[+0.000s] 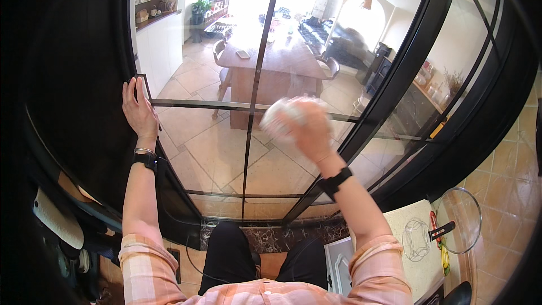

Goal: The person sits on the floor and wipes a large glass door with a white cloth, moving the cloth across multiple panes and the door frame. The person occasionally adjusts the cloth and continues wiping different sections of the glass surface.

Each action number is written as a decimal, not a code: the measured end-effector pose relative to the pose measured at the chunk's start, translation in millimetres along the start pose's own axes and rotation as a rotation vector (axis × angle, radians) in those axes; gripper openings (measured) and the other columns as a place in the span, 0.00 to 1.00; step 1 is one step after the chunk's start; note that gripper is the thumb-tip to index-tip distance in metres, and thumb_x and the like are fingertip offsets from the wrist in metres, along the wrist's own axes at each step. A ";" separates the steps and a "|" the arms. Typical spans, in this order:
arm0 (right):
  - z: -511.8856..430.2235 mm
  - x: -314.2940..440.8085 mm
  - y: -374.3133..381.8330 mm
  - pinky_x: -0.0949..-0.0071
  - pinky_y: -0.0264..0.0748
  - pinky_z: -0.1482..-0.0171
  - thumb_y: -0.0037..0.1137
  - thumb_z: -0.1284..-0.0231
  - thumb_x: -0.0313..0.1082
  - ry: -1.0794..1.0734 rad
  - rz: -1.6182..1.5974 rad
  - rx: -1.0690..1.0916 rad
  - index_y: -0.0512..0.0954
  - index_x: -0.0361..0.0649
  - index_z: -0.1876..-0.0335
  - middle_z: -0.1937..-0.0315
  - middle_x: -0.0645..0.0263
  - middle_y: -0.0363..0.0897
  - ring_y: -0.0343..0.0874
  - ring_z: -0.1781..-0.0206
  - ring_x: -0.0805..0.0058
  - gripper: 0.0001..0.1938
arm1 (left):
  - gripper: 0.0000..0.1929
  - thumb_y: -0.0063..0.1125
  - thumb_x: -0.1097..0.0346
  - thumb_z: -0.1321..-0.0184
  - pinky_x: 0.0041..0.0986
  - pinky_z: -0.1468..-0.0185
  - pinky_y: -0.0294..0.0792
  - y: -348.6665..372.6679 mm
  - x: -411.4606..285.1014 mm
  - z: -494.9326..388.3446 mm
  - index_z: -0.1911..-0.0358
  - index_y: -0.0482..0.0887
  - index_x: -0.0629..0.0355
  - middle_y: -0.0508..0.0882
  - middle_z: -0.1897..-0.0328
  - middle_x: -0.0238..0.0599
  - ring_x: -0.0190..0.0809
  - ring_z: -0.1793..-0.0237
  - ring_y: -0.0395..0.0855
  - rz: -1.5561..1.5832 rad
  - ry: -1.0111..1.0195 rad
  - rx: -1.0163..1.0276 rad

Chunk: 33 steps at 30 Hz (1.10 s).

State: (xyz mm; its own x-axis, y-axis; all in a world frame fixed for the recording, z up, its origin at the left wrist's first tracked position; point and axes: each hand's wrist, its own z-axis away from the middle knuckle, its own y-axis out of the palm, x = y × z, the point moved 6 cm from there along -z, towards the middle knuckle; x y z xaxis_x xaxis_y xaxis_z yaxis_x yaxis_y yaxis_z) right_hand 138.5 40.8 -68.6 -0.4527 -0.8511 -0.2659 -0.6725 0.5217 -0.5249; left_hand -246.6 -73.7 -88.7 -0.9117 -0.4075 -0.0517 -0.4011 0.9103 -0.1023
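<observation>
A glass door (211, 148) with thin black bars stands before me. My right hand (311, 129), blurred by motion, holds a whitish cloth (281, 120) over the glass, just right of the upright bar and around the level of the crossbar. My left hand (139, 108) rests with its fingers raised along the black door frame (132, 38) at the left edge of the pane, over a dark handle-like piece (147, 87). Nothing is seen held in it. Both wrists wear dark bands.
Through the glass show a wooden table (292, 61), chairs and a tiled floor. At the lower right, a pale countertop (413, 216) bears a glass lid (465, 220), a coil of wire and colourful-handled items. A thin black cable (190, 258) runs near my knees.
</observation>
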 end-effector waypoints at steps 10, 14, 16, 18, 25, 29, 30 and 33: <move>83.4 -19.7 7.2 0.47 0.55 0.32 0.64 0.57 0.20 0.690 0.130 -0.305 0.69 0.53 0.32 0.34 0.42 0.57 0.58 0.33 0.39 0.40 | 0.28 0.48 0.74 0.32 0.42 0.28 0.58 1.8 1.3 1.4 0.28 0.66 0.48 0.67 0.27 0.37 0.49 0.26 0.62 0.009 -0.026 0.023; 132.7 3.6 32.4 0.51 0.58 0.32 0.61 0.59 0.17 0.727 0.023 -0.062 0.70 0.53 0.32 0.34 0.40 0.56 0.59 0.33 0.39 0.40 | 0.27 0.46 0.73 0.31 0.42 0.29 0.59 -0.8 -1.6 -0.1 0.28 0.65 0.48 0.67 0.28 0.37 0.49 0.26 0.62 0.029 -0.013 -0.005; 128.0 -7.5 21.4 0.55 0.61 0.33 0.59 0.59 0.15 0.734 0.122 -0.002 0.70 0.53 0.32 0.34 0.42 0.57 0.60 0.33 0.43 0.41 | 0.27 0.46 0.72 0.31 0.42 0.29 0.59 -2.0 -2.7 -0.2 0.28 0.65 0.48 0.67 0.28 0.37 0.49 0.26 0.62 0.029 -0.010 -0.012; 102.4 -28.0 -5.6 0.55 0.61 0.33 0.59 0.60 0.15 0.691 0.180 -0.207 0.70 0.52 0.31 0.34 0.44 0.57 0.60 0.33 0.44 0.41 | 0.27 0.46 0.73 0.31 0.42 0.29 0.59 -2.0 -2.9 0.1 0.28 0.65 0.48 0.67 0.28 0.37 0.49 0.26 0.62 0.020 -0.008 -0.011; 70.3 -46.8 -8.7 0.47 0.52 0.30 0.58 0.61 0.13 0.678 0.204 -0.391 0.68 0.44 0.32 0.32 0.43 0.53 0.56 0.32 0.39 0.41 | 0.26 0.41 0.71 0.30 0.41 0.29 0.57 1.5 0.1 0.6 0.28 0.64 0.51 0.67 0.27 0.39 0.50 0.26 0.61 0.015 -0.001 -0.010; 134.0 -3.9 29.4 0.49 0.51 0.29 0.60 0.57 0.16 0.781 0.129 -0.243 0.64 0.39 0.30 0.31 0.40 0.52 0.53 0.29 0.39 0.40 | 0.26 0.42 0.72 0.30 0.41 0.29 0.58 1.1 -0.1 1.5 0.28 0.65 0.51 0.67 0.27 0.40 0.50 0.26 0.62 0.013 0.002 -0.009; 148.3 6.0 35.8 0.50 0.51 0.28 0.60 0.56 0.16 0.840 0.091 -0.232 0.63 0.38 0.30 0.31 0.40 0.52 0.53 0.29 0.39 0.40 | 0.26 0.43 0.73 0.31 0.42 0.29 0.58 0.7 -0.5 1.4 0.28 0.65 0.51 0.67 0.27 0.40 0.50 0.26 0.62 0.015 0.003 -0.011; 154.0 8.5 31.4 0.52 0.51 0.28 0.61 0.53 0.18 0.896 0.065 -0.261 0.61 0.37 0.28 0.31 0.40 0.52 0.54 0.29 0.38 0.40 | 0.27 0.42 0.73 0.31 0.42 0.28 0.58 -1.1 -2.2 0.5 0.28 0.64 0.52 0.67 0.27 0.40 0.50 0.26 0.62 0.022 0.010 -0.020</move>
State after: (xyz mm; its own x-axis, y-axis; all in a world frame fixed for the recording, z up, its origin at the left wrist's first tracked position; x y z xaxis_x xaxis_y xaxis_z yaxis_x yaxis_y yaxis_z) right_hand 203.6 40.9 -211.9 -0.7032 -0.5138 0.4915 -0.6913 0.6557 -0.3036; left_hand -244.1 -73.9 -88.9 -0.9211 -0.3868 -0.0433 -0.3826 0.9203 -0.0818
